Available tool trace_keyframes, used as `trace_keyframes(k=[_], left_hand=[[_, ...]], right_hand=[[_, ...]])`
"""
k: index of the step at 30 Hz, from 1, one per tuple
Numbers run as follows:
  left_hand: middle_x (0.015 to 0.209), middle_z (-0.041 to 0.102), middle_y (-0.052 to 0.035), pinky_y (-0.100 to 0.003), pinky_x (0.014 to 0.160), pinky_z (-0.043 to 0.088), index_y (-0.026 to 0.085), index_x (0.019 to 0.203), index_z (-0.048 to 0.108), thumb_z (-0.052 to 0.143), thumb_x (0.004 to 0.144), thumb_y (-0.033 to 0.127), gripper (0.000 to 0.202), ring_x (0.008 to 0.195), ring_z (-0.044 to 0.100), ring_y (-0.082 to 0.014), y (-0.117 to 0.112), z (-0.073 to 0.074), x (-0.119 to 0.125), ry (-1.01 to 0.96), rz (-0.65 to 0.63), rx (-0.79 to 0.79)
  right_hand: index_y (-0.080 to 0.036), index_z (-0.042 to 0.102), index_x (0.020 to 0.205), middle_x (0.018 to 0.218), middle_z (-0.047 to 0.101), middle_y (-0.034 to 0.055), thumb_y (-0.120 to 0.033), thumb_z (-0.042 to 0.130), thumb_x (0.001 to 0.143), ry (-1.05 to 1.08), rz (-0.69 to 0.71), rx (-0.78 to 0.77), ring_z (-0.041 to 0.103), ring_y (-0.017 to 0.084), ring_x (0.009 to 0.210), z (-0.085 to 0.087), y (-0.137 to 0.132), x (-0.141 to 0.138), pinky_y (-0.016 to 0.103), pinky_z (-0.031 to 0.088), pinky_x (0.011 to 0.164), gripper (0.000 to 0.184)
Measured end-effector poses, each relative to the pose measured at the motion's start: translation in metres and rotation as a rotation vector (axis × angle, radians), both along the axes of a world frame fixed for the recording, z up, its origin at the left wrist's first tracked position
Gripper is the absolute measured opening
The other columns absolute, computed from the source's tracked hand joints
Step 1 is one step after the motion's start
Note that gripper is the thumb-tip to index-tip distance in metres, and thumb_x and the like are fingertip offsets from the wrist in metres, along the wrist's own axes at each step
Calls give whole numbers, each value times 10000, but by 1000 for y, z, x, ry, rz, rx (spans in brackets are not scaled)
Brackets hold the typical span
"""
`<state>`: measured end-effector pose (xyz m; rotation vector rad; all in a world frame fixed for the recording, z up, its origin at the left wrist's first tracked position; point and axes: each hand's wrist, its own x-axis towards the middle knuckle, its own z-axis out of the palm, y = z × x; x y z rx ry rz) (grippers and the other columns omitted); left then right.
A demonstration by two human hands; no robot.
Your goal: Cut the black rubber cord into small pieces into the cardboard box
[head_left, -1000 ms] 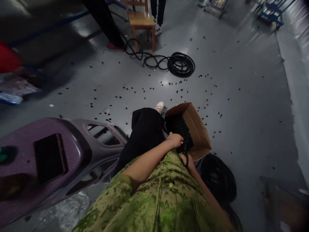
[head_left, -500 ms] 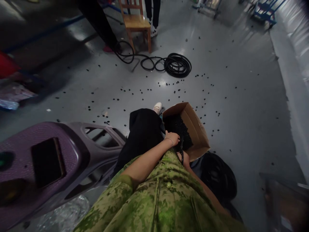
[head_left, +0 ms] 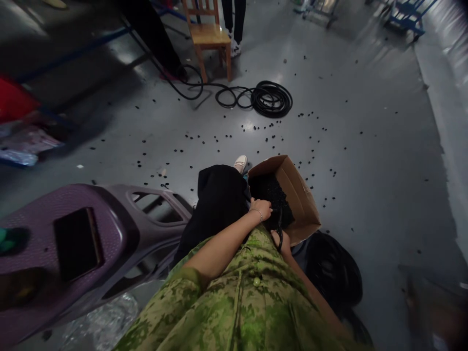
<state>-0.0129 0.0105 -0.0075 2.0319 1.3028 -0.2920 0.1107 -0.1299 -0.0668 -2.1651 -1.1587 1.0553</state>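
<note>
An open cardboard box point(head_left: 300, 195) full of small black pieces stands on the floor by my right knee. My left hand point(head_left: 262, 208), with a thin bracelet at the wrist, reaches into the box's near edge with its fingers curled down among the black pieces. My right hand point(head_left: 283, 240) sits just below it, closed on a thin black cable point(head_left: 280, 229) that runs up toward the box. My green camouflage shirt point(head_left: 241, 302) and black trousers point(head_left: 217, 204) fill the lower middle.
A purple plastic stool point(head_left: 120, 219) with a dark phone point(head_left: 76, 241) on it stands at my left. A black coil point(head_left: 334, 273) lies at my right. Small black pieces litter the grey floor. Farther off are a coiled hose point(head_left: 270, 97), a wooden chair point(head_left: 208, 34) and other people's legs.
The view has swayed slightly. Both hands stay at the box's near edge, the right one still on the black cable.
</note>
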Motion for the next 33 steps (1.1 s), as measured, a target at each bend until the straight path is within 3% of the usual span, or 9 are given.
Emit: trace_keyframes(k=[5, 13, 26, 33], left_hand=[[1067, 704, -61, -418, 946, 326, 268, 1068, 673, 452, 902, 373, 296, 1051, 592, -245, 2, 3, 1, -48, 36, 5], [1068, 711, -30, -379, 933, 338, 296, 1065, 678, 446, 910, 411, 302, 1046, 597, -223, 3, 1, 1, -74, 64, 41], [1045, 710, -54, -397, 925, 335, 274, 1049, 684, 456, 909, 389, 291, 1027, 606, -245, 0, 4, 2, -94, 30, 33], [1065, 705, -58, -396, 923, 331, 278, 1084, 664, 436, 925, 405, 306, 1043, 604, -245, 0, 3, 3, -106, 37, 23]], right_hand=[[-188, 575, 680, 708, 643, 38, -426, 468, 667, 148, 84, -20, 583, 220, 750, 6, -5, 5, 303, 453, 713, 261], [-208, 593, 684, 738, 657, 29, -395, 475, 645, 106, 125, -88, 605, 213, 767, 19, -2, 5, 311, 462, 756, 225], [-207, 596, 689, 727, 653, 43, -471, 466, 634, 77, 83, -119, 593, 236, 777, 19, 1, 1, 329, 444, 760, 299], [-193, 595, 702, 730, 649, 45, -466, 477, 671, 104, 97, -62, 580, 228, 759, 15, -2, 5, 320, 433, 733, 299]])
